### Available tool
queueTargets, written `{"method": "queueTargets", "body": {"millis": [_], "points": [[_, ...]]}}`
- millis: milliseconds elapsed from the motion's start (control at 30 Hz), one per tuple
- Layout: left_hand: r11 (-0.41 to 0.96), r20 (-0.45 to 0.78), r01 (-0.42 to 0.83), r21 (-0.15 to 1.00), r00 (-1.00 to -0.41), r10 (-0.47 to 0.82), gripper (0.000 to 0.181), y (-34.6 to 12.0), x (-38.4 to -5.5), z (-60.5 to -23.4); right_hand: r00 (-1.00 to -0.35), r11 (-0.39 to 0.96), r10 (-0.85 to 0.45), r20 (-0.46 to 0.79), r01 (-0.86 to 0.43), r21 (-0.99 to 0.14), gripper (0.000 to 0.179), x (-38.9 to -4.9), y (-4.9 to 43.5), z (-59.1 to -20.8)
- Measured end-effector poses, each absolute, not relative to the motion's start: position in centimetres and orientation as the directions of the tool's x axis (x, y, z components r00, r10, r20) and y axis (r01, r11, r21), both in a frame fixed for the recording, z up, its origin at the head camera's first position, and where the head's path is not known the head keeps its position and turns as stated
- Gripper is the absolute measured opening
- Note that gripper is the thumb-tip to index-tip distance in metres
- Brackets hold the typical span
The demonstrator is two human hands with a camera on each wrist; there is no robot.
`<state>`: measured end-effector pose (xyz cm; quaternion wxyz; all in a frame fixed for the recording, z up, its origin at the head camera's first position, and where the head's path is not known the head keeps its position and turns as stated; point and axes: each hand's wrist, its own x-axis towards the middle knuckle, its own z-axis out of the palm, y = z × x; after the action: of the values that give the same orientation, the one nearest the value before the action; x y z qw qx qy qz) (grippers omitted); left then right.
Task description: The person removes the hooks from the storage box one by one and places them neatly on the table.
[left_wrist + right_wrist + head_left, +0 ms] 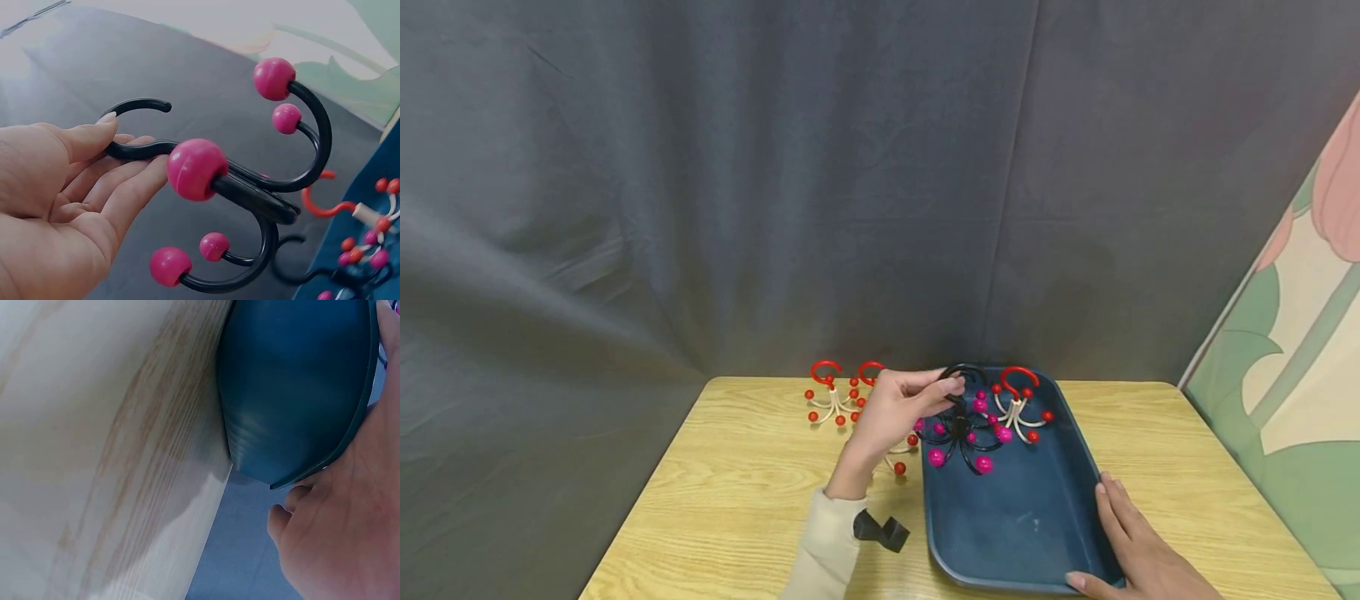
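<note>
Between thumb and fingers, my left hand (891, 410) pinches the curved top of a black multi-arm hook (250, 187) tipped with pink balls. This hook is held up over the left part of a dark blue tray (1015, 517). A second black hook with pink balls (344, 275) shows in the tray behind it in the left wrist view. Farther right in the tray lies a white multi-arm hook (1015, 410) with a red top and red balls. My right hand (1142, 537) rests at the tray's near right corner, fingers straight along the side wall, thumb on the front rim.
Several white hooks with red balls (832, 402) lie on the wooden table (715, 483) left of the tray, partly hidden by my left hand. A dark grey curtain (850, 208) hangs behind the table. A flower-patterned panel (1292, 350) stands at the right.
</note>
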<state>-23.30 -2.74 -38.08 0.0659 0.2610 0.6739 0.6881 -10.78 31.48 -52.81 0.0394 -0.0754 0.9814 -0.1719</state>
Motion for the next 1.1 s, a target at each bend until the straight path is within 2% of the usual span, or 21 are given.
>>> {"method": "queueTargets", "body": {"millis": [167,533,1100], "points": [[-0.080,0.297,0.289,0.954,-0.876,0.380,0.038,-6.2,-23.2,-37.7,-0.985,0.925,-0.164,-0.050,-0.136,-0.355,0.129,-10.8,31.5,-53.0],[-0.022,0.235,0.237,0.971,-0.934,0.268,0.039,-13.0,-22.5,-38.8,-0.985,0.924,-0.161,-0.061,-0.129,-0.359,0.127,-10.7,31.5,-53.0],[0.051,0.275,0.278,0.959,-0.959,0.060,0.041,-18.8,-22.2,-42.6,-0.985,0.925,-0.166,-0.047,-0.139,-0.354,0.127,-10.6,31.6,-53.0]]}}
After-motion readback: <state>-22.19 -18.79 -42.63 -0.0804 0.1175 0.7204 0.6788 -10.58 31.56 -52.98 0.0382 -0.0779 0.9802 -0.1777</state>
